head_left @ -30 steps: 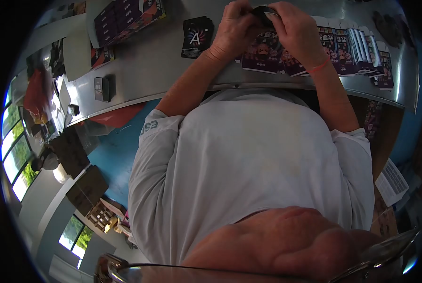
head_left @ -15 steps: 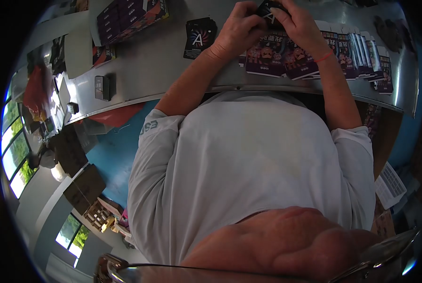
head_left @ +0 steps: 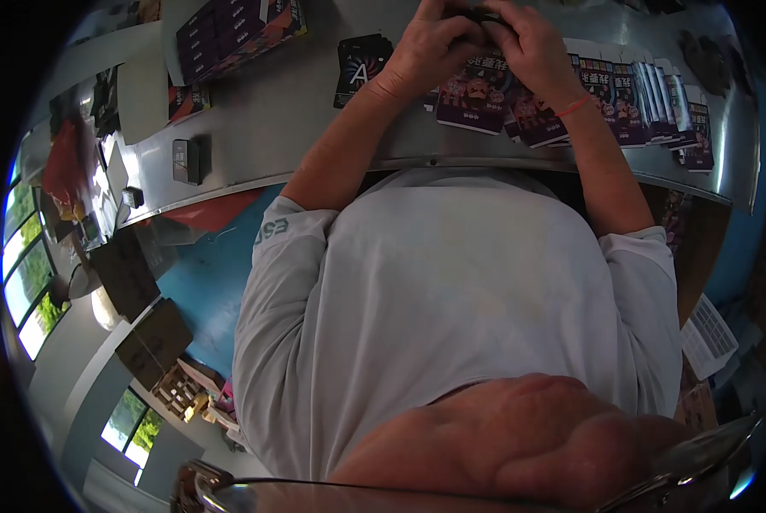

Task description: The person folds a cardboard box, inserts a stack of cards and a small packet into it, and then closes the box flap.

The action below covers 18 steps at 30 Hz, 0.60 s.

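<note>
My left hand (head_left: 434, 47) and my right hand (head_left: 532, 51) are close together at the top edge of the view, fingers bent inward. Between their fingertips they hold a dark card stack (head_left: 483, 14), seen nearly edge-on and partly hidden by the fingers. Below them on the table lie flat purple printed cartons (head_left: 471, 104), partly covered by my right hand and wrist. To the left of my left wrist, a pile of black cards (head_left: 360, 70) shows a white letter A on top.
More flat purple cartons (head_left: 618, 98) overlap in a row to the right. At the upper left stands a box of purple packs (head_left: 229, 38). A small dark box (head_left: 185, 161) sits near the front edge of the metal table (head_left: 263, 128). Dark gloves or cloth (head_left: 706, 60) lie far right.
The held black card tipped from face-up, showing its A, to nearly edge-on. Both hands shifted slightly up and left. The front left purple carton moved a little left.
</note>
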Motion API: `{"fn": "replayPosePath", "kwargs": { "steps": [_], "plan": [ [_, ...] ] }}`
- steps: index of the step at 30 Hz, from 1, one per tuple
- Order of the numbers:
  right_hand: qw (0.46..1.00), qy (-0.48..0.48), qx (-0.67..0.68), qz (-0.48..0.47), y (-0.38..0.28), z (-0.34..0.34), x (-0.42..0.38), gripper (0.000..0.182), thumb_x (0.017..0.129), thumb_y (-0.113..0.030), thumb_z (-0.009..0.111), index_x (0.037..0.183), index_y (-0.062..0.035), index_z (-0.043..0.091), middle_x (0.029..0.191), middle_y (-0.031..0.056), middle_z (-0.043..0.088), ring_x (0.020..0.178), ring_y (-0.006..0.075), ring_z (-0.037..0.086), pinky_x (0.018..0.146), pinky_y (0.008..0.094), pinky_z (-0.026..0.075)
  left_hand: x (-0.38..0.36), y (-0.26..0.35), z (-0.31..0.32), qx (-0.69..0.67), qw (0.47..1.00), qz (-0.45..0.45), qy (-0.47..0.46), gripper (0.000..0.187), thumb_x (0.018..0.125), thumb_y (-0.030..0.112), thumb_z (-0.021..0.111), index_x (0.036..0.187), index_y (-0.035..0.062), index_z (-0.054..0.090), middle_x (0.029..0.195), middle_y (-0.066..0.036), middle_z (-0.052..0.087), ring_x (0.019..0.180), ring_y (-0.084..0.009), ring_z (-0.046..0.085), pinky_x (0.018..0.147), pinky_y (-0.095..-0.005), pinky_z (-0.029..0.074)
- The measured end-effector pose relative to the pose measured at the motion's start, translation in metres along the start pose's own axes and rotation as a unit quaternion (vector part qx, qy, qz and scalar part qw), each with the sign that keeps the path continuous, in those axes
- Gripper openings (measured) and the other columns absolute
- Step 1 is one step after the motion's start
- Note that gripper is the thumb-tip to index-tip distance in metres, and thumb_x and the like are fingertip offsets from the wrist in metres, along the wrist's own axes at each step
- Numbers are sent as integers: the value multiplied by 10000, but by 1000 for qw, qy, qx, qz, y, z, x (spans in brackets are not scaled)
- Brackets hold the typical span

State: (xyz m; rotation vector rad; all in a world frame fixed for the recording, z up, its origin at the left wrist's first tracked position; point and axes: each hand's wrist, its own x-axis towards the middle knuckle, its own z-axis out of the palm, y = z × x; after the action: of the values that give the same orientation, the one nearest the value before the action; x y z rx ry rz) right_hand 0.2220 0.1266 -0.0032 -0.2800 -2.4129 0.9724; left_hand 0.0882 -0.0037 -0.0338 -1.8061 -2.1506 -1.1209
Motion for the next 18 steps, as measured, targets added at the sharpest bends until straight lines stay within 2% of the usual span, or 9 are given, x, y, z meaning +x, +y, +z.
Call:
{"fn": "replayPosePath", "kwargs": {
  "steps": [3, 7, 10, 12, 16, 18],
  "plan": [
    [999, 36, -14, 7, -5, 3, -2, 154, 895, -91, 615, 1050, -91, 619, 847, 124, 600, 766, 311, 612, 660, 389, 505, 1, -2, -1, -1, 1000, -1, 2, 179, 774, 156, 752, 895, 91, 636, 938, -58, 600, 953, -268, 560, 799, -361, 494],
    [991, -16, -121, -45, 1, 2, -4, 147, 890, -89, 607, 1033, -109, 636, 822, 125, 581, 760, 318, 589, 655, 403, 488, 2, -2, 1, -7, 1000, -1, 2, 180, 777, 155, 752, 896, 89, 633, 934, -57, 605, 954, -265, 562, 801, -359, 493],
    [990, -35, -128, -52, 4, 2, -3, 148, 878, -87, 606, 1022, -102, 637, 821, 124, 575, 759, 317, 572, 650, 411, 481, 2, -4, 1, -16, 1000, -5, 4, 181, 778, 155, 751, 897, 88, 632, 932, -56, 610, 955, -264, 564, 803, -358, 493],
    [993, -3, -101, -54, -1, 3, 0, 155, 884, -103, 609, 1036, -94, 636, 848, 117, 588, 773, 300, 577, 659, 398, 484, 2, -7, -1, -29, 1000, -9, 2, 182, 779, 155, 751, 897, 87, 631, 930, -55, 612, 956, -262, 565, 804, -357, 492],
    [988, 128, -20, -81, -26, 5, 1, 195, 922, -171, 616, 1097, -88, 640, 948, 92, 642, 830, 236, 617, 703, 337, 500, 2, -14, -3, -104, 994, -30, 0, 183, 781, 154, 750, 899, 85, 628, 926, -54, 618, 957, -260, 567, 806, -355, 491],
    [987, 150, 41, -29, -23, 6, 1, 235, 949, -217, 603, 1140, -84, 635, 993, 76, 661, 863, 193, 625, 733, 302, 497, 2, -19, -6, -141, 989, -45, 1, 183, 782, 154, 750, 899, 85, 627, 924, -53, 621, 957, -259, 568, 807, -354, 491]
  ]
}}
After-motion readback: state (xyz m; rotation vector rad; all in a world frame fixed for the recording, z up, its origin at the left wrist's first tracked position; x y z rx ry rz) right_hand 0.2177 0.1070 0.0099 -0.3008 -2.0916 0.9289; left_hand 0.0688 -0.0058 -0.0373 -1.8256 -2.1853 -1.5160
